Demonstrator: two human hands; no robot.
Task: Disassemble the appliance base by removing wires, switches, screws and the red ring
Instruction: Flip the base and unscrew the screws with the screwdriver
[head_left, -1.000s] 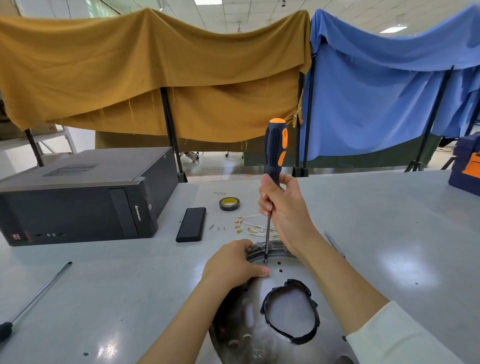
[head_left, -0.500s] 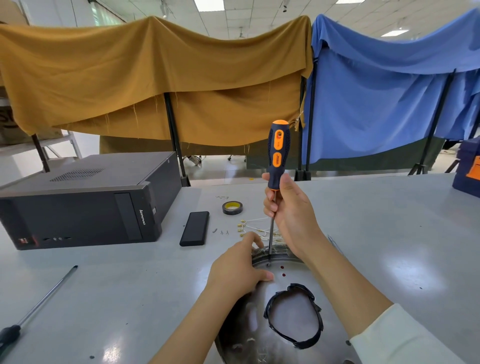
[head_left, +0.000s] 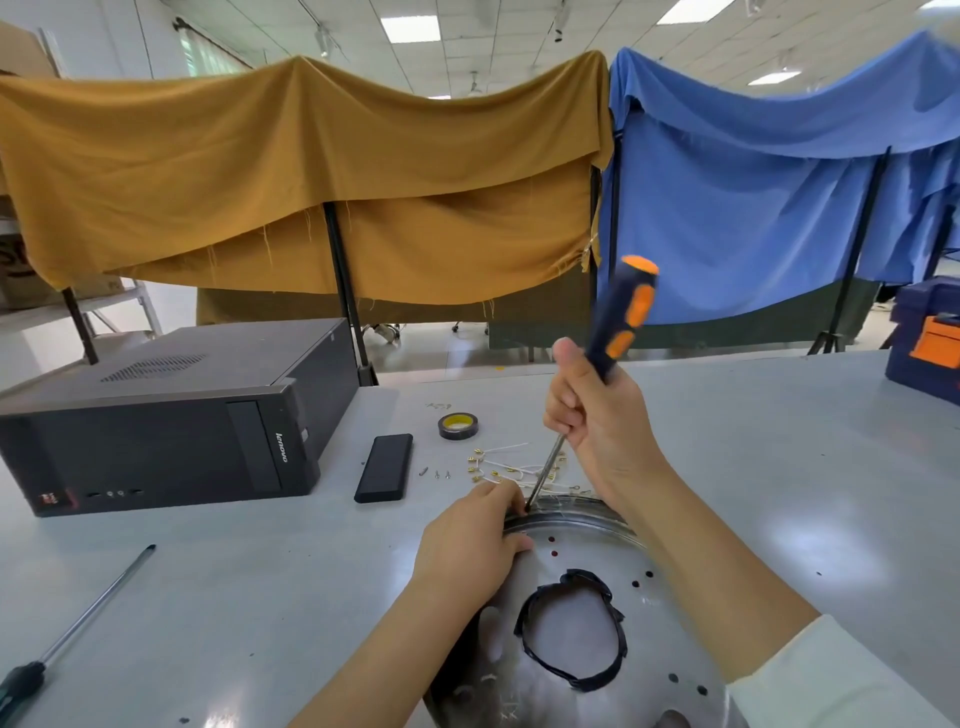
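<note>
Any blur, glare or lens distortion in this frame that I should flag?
Head view: the screwdriver handle is motion-blurred; the right hand gripping it is slightly soft. Ceiling lights glare off the grey table and the metal appliance base. Wide-angle lens bows the cloth partitions and table edge.

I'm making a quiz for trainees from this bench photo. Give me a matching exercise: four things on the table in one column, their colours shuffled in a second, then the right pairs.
Things:
1. screwdriver handle
2. tape roll
3. computer case
4. appliance base

Colours:
A. shiny silver metal
B. black all over
C. black with orange
D. dark outside, yellow inside

Pairs: 1-C, 2-D, 3-B, 4-A
</note>
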